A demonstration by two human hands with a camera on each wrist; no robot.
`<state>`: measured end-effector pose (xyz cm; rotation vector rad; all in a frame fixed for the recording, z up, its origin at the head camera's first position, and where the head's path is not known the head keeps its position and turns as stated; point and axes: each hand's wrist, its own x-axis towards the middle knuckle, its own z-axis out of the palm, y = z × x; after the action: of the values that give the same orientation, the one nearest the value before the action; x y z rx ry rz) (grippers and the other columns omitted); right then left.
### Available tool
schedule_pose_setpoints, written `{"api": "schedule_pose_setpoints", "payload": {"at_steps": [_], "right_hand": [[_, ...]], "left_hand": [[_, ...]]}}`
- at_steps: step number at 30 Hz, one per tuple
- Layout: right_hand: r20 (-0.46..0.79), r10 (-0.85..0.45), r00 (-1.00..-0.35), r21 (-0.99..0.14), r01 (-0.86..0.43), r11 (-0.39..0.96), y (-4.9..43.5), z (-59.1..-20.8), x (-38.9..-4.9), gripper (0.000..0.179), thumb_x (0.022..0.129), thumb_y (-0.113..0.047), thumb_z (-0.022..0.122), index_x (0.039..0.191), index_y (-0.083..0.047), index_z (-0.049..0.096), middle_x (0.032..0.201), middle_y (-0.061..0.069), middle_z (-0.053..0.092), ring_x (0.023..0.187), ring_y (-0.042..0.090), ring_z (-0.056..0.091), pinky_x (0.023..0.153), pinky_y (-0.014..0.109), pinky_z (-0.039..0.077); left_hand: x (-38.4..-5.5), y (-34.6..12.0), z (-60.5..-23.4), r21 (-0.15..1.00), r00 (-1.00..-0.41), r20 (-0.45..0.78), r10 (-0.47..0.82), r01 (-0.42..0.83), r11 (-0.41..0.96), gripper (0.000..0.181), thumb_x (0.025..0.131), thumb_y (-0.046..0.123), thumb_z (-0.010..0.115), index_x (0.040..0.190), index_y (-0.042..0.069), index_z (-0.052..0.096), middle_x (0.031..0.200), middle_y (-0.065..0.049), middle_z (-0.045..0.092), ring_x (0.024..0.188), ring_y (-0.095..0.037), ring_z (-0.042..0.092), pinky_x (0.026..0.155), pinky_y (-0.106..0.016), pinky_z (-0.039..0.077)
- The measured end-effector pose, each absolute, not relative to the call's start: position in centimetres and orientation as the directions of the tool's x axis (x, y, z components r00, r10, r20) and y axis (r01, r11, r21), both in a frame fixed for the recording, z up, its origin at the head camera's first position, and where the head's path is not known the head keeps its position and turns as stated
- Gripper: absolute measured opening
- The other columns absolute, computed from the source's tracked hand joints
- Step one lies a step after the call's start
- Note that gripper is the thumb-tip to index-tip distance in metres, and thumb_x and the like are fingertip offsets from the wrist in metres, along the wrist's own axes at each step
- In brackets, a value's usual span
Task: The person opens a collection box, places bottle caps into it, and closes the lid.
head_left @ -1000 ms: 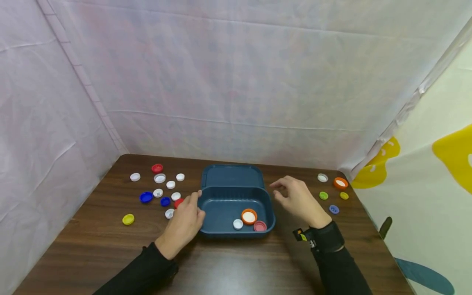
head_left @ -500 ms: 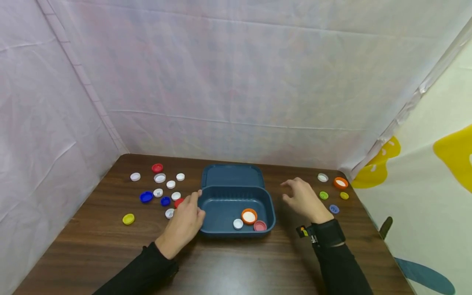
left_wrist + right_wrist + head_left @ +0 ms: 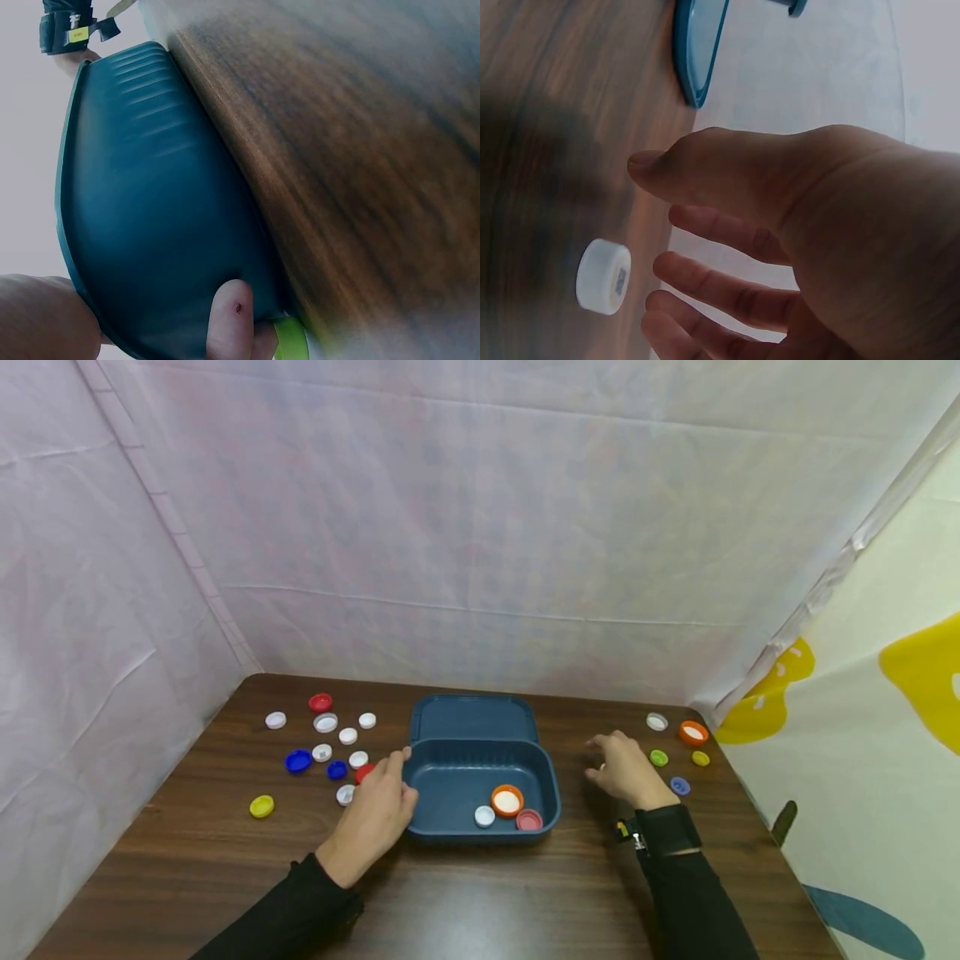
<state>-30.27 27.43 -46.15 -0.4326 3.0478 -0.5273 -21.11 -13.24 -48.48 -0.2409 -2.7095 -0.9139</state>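
Observation:
In the head view my left hand [image 3: 375, 810] is at the left wall of a dark blue rectangular box [image 3: 432, 787] with its lid folded back. The left wrist view has the thumb over the rim and a fingertip [image 3: 232, 315] against the outer wall, so the hand grips the box edge. A lime-green piece [image 3: 291, 341] shows beside that finger; its kind is partly hidden. Right of the box my right hand [image 3: 632, 775] hovers with parted, loosely bent fingers. Just beyond its fingertips, a white bottle cap [image 3: 602, 277] lies on the table, apart from them.
Inside the box are an orange cap [image 3: 507, 800], a small white cap [image 3: 484, 816] and a pink cap [image 3: 528, 820]. Several caps, including a blue one [image 3: 297, 762], lie left on the brown table [image 3: 480, 902]. More, including an orange one [image 3: 693, 732], lie right.
My right hand has moved right and slightly nearer, away from the box to over the table. The left hand and the box have stayed put.

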Motion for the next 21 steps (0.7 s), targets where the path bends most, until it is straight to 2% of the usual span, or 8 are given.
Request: {"api": "schedule_pose_setpoints", "payload": {"at_steps": [5, 8, 16, 21], "right_hand": [[0.041, -0.270, -0.962, -0.336, -0.268, 0.903, 28.1, -46.5, -30.5, 0.048, 0.097, -0.008, 0.089, 0.140, 0.008, 0.076, 0.134, 0.034, 0.073, 0.125, 0.055, 0.072, 0.110, 0.069, 0.060], [0.046, -0.278, -0.960, -0.335, -0.277, 0.901, 28.5, -46.8, -30.6, 0.045, 0.095, -0.005, 0.088, 0.137, 0.009, 0.077, 0.132, 0.033, 0.076, 0.128, 0.055, 0.072, 0.111, 0.069, 0.060], [0.026, -0.290, -0.957, -0.334, -0.281, 0.900, 28.8, -47.1, -30.6, 0.040, 0.095, 0.000, 0.085, 0.135, 0.007, 0.078, 0.135, 0.029, 0.080, 0.126, 0.051, 0.076, 0.107, 0.065, 0.063], [0.030, -0.281, -0.959, -0.352, -0.273, 0.896, 28.8, -47.1, -30.6, 0.036, 0.096, 0.004, 0.081, 0.132, 0.007, 0.079, 0.129, 0.029, 0.081, 0.121, 0.049, 0.078, 0.104, 0.063, 0.065]], "left_hand": [[-21.1, -13.2, -48.4, 0.562, -0.946, 0.317, 0.070, 0.247, 0.789, 0.051, 0.099, -0.005, 0.071, 0.149, -0.012, 0.064, 0.146, -0.032, 0.075, 0.084, -0.024, 0.070, 0.074, -0.040, 0.067], [-21.1, -13.2, -48.4, 0.560, -0.946, 0.316, 0.069, 0.245, 0.791, 0.050, 0.099, -0.005, 0.071, 0.148, -0.012, 0.064, 0.147, -0.032, 0.075, 0.085, -0.025, 0.071, 0.075, -0.041, 0.066], [-21.0, -13.2, -48.3, 0.562, -0.952, 0.297, 0.072, 0.235, 0.793, 0.051, 0.101, -0.004, 0.070, 0.151, -0.012, 0.062, 0.147, -0.033, 0.074, 0.087, -0.026, 0.071, 0.076, -0.041, 0.068], [-21.0, -13.2, -48.3, 0.564, -0.953, 0.294, 0.070, 0.233, 0.792, 0.052, 0.101, -0.004, 0.070, 0.151, -0.012, 0.062, 0.148, -0.033, 0.074, 0.087, -0.026, 0.072, 0.077, -0.042, 0.068]]}}
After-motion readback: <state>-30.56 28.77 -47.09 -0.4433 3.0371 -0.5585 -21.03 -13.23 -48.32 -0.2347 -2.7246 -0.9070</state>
